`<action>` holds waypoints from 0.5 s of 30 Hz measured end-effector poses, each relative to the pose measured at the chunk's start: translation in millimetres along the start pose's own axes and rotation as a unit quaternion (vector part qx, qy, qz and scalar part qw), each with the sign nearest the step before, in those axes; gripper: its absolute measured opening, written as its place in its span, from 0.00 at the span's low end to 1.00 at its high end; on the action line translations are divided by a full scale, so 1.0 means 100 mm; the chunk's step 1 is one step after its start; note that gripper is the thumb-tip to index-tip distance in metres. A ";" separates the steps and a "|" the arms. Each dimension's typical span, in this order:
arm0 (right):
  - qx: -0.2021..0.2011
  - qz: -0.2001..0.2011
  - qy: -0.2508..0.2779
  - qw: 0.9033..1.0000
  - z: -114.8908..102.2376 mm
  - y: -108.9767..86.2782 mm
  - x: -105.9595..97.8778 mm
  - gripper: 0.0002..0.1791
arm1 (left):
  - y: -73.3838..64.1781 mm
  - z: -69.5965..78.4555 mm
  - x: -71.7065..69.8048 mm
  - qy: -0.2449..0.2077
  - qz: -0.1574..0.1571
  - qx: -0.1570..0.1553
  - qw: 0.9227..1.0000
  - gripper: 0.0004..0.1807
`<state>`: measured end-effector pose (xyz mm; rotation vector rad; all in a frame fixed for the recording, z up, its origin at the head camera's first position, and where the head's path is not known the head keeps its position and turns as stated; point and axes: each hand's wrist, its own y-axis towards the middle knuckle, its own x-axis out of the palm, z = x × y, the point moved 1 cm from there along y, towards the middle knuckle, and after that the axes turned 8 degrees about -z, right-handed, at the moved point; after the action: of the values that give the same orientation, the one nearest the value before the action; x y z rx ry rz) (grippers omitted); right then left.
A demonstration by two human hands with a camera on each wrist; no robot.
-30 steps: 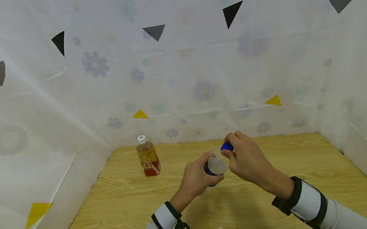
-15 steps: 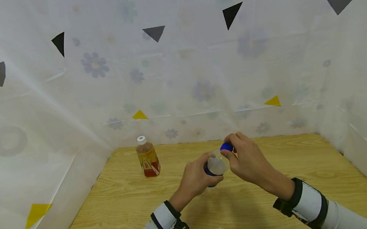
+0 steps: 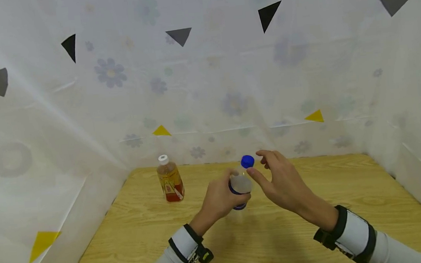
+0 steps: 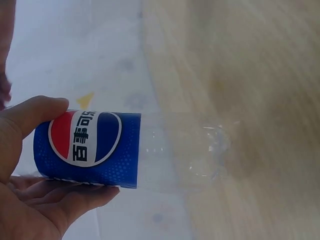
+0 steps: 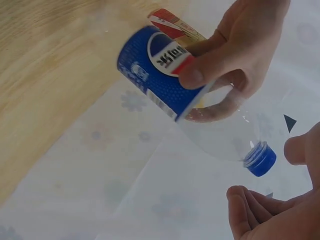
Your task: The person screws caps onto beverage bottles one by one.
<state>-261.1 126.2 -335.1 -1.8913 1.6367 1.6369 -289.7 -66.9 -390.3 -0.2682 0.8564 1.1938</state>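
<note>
My left hand (image 3: 220, 197) grips a clear plastic soda bottle (image 4: 92, 147) round its blue Pepsi-style label, fingers below and thumb above in the left wrist view. The bottle is tilted in the air above the table and looks empty. On its neck sits a blue cap (image 5: 260, 159), seen plainly in the right wrist view. Just to the right of the cap, my right hand (image 3: 282, 179) holds nothing. Its thumb and fingers are spread apart, a small gap away from the cap.
A second bottle (image 3: 170, 183), with a white cap, yellow label and reddish-amber drink, stands upright at the back left of the wooden table (image 3: 137, 242). White flowered sheeting (image 3: 206, 86) with dark and yellow triangles rises behind and at both sides.
My right hand's fingers have come off the blue cap and spread. The left hand has shifted the soda bottle slightly left and up, away from the right hand.
</note>
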 end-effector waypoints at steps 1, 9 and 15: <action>0.004 -0.001 0.002 1.000 0.00 0.00 0.00 0.26 | 0.02 -0.02 -0.05 -0.003 0.013 -0.011 1.000 0.32; 0.011 -0.014 -0.006 1.000 0.12 -0.01 0.05 0.16 | 0.21 -0.32 -0.59 -0.038 0.143 -0.052 0.988 0.35; 0.034 -0.032 -0.006 0.999 0.26 -0.04 0.09 0.13 | 0.23 -0.59 -0.76 -0.052 0.205 -0.089 0.973 0.37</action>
<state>-275.6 140.9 -354.0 -1.8768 1.5882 1.5447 -343.7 -146.9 -370.2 -0.1751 0.7327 1.6595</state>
